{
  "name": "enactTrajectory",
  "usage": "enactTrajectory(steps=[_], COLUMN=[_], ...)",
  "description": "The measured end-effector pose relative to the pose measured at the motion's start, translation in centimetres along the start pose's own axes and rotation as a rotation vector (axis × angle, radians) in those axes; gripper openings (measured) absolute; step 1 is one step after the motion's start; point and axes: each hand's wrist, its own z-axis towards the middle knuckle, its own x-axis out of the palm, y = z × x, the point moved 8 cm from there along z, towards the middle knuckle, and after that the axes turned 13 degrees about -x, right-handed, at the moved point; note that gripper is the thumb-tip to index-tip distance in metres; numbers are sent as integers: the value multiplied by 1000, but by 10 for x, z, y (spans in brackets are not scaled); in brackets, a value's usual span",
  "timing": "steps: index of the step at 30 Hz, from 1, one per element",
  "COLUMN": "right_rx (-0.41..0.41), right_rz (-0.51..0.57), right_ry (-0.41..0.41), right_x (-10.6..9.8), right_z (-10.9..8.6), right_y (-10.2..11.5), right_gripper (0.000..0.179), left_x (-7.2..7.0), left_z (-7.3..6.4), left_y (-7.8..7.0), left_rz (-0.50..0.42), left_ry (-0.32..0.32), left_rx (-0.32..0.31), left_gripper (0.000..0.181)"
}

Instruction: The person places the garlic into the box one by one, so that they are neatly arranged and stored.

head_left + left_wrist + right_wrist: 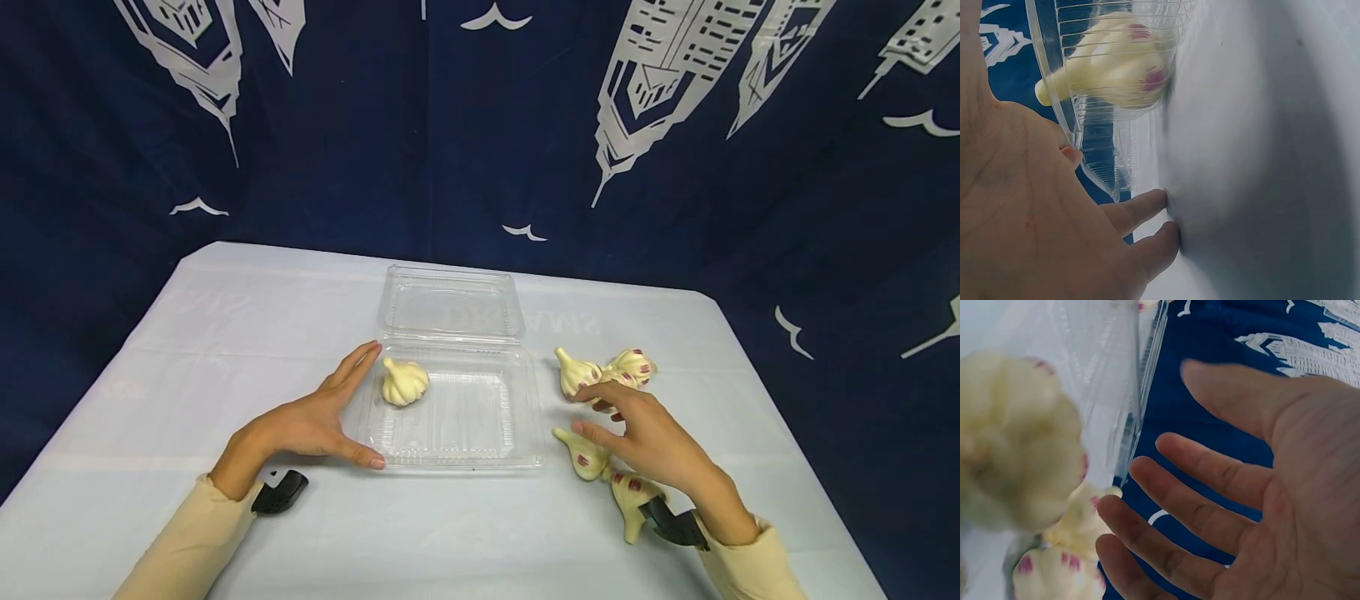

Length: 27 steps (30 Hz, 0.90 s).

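Observation:
A clear plastic clamshell box [457, 450] lies with its lid folded back on the white table. One garlic bulb [405, 382] sits in the box's left end; the left wrist view shows this bulb [1116, 62] through the ribbed wall. My left hand [315, 421] is spread at the box's left side, thumb by the near corner and fingers by the far one. My right hand [637, 429], fingers apart and holding nothing, hovers over several more garlic bulbs [576, 372] right of the box. In the right wrist view a bulb [1016, 444] looms close, beside the fingers.
The box's lid [453, 304] lies toward the table's far edge. Two bulbs, one of them this garlic [630, 500], lie nearer the front, partly under the right wrist. Behind the white table [262, 333] hangs a dark blue cloth [360, 167] with white building prints.

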Motion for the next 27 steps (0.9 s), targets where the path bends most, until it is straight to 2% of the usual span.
enactTrajectory(steps=[10, 27], right_rx=[-2, 2], right_rz=[46, 30], right_ry=[66, 88], right_x=[9, 24], right_z=[-16, -21], right_y=[-10, -18], right_gripper=[47, 48], left_x=[0, 1], left_z=[1, 1], left_y=[-1, 1], left_rz=[-5, -7], left_ry=[7, 3], left_rx=[-8, 5], left_gripper=[145, 146])
